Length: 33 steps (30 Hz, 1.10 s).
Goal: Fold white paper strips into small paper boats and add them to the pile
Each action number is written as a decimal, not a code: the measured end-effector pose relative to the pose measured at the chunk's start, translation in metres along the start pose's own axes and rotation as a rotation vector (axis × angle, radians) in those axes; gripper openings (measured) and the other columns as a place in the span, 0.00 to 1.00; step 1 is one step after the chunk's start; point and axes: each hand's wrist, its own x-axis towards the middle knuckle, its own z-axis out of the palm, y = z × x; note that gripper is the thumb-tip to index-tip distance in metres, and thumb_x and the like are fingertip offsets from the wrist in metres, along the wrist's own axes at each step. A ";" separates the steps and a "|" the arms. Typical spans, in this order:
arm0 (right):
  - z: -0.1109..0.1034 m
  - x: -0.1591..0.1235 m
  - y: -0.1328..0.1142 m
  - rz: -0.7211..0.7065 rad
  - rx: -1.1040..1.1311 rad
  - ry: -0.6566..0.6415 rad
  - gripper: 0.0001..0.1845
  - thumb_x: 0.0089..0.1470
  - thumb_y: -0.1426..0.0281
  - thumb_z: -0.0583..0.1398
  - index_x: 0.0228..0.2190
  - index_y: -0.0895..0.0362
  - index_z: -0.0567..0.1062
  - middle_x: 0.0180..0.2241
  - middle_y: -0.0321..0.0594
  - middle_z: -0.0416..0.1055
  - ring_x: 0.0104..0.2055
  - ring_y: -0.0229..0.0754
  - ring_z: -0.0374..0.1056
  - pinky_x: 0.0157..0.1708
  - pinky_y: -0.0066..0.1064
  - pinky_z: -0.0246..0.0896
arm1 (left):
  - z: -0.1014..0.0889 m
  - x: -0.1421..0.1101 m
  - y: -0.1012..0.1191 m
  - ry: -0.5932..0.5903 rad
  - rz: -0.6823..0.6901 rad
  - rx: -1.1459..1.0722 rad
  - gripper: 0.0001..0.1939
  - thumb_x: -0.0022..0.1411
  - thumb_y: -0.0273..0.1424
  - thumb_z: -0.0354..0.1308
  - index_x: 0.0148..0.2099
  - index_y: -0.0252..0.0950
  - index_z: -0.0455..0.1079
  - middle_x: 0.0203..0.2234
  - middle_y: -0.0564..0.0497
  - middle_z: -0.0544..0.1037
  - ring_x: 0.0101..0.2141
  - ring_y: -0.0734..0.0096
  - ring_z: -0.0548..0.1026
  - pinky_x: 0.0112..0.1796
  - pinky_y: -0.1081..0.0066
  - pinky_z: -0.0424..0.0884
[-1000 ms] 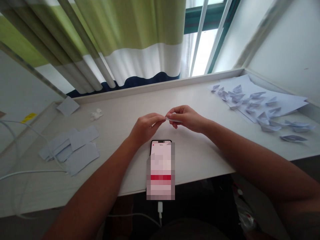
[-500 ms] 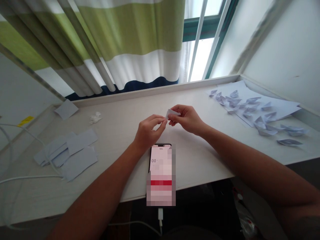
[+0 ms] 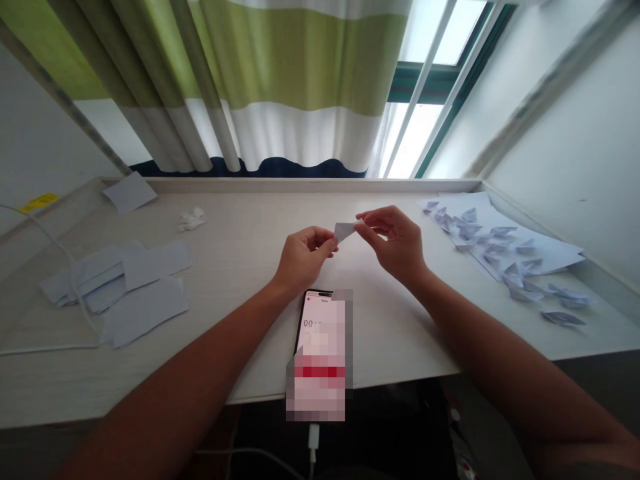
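I see my left hand (image 3: 303, 257) and right hand (image 3: 395, 240) pinching a small folded paper (image 3: 344, 231) between fingertips, held just above the bench (image 3: 250, 267) middle, beyond the phone (image 3: 320, 333) at its near edge

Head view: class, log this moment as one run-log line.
left hand: pinches folded paper | right hand: pinches its other end | paper: above desk | phone: below hands
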 end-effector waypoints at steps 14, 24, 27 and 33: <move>-0.001 0.004 0.006 0.066 0.025 -0.121 0.16 0.62 0.54 0.69 0.38 0.53 0.79 0.39 0.43 0.82 0.42 0.49 0.79 0.48 0.50 0.81 | -0.004 -0.003 0.003 -0.026 0.113 0.106 0.04 0.63 0.31 0.68 0.39 0.37 0.80 0.32 0.49 0.84 0.34 0.67 0.82 0.41 0.66 0.78; 0.000 0.005 0.012 0.012 0.104 -0.143 0.11 0.61 0.59 0.70 0.36 0.54 0.80 0.34 0.40 0.82 0.39 0.47 0.80 0.47 0.47 0.79 | -0.009 -0.002 0.004 0.023 0.189 0.315 0.04 0.62 0.30 0.66 0.39 0.37 0.81 0.32 0.49 0.86 0.33 0.66 0.82 0.38 0.67 0.78; 0.003 0.004 0.014 -0.019 0.195 -0.065 0.12 0.58 0.60 0.73 0.40 0.52 0.81 0.34 0.38 0.82 0.39 0.46 0.81 0.47 0.45 0.80 | -0.008 -0.002 0.003 0.003 0.129 0.218 0.05 0.61 0.32 0.68 0.39 0.36 0.82 0.31 0.50 0.85 0.32 0.67 0.81 0.38 0.67 0.78; 0.003 0.008 0.015 0.262 0.397 -0.108 0.27 0.49 0.51 0.79 0.43 0.56 0.84 0.32 0.40 0.84 0.34 0.45 0.83 0.45 0.46 0.84 | -0.006 0.001 -0.001 -0.012 0.070 0.024 0.06 0.58 0.32 0.71 0.37 0.35 0.81 0.28 0.50 0.84 0.30 0.69 0.81 0.37 0.66 0.79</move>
